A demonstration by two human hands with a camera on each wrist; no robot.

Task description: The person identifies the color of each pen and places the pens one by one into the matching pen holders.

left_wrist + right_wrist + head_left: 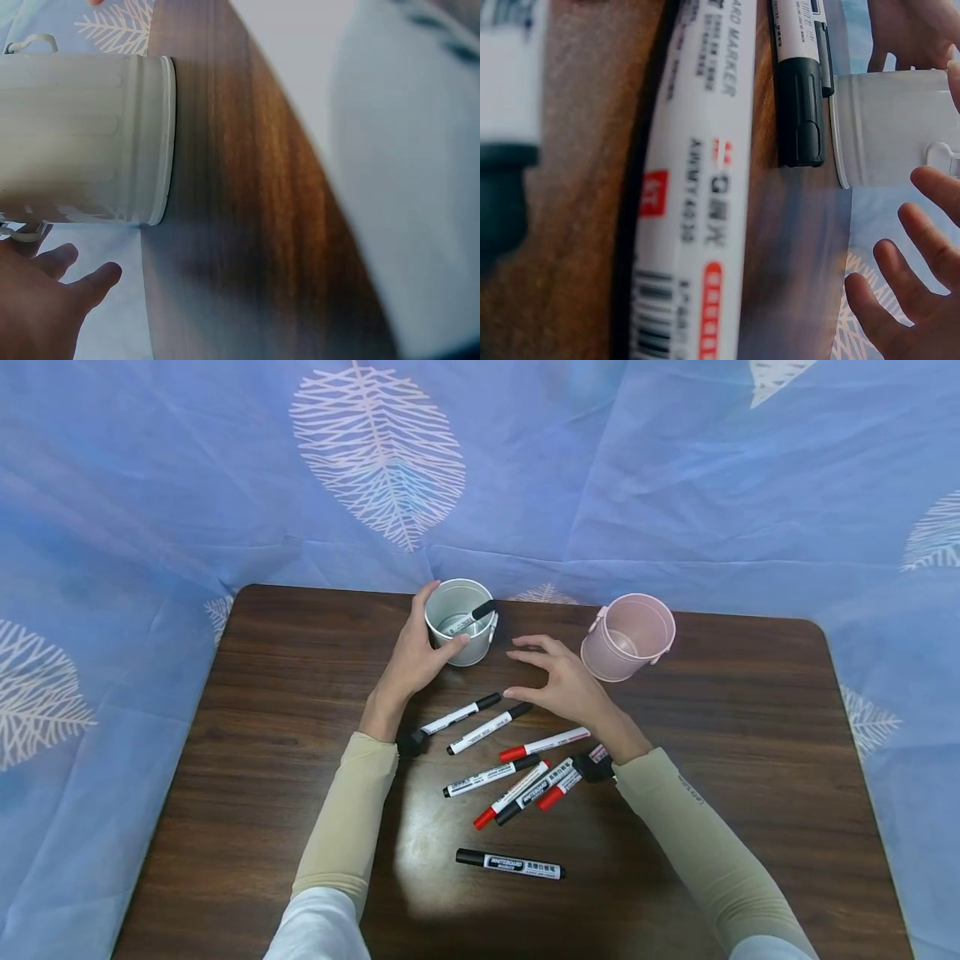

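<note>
Two markers [480,735] beside right hand [558,681], fingers loosely spread;
black caps [519,711] nearest its thumb [521,694], axes slanting left, wearerward; left hand [415,652] grips pail [471,653].

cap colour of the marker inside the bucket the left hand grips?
Black cap; shows best in the head view.

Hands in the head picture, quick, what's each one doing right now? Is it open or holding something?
Left hand: holding the pale bucket, fingers and thumb around its side.
Right hand: open, holding nothing.
</note>
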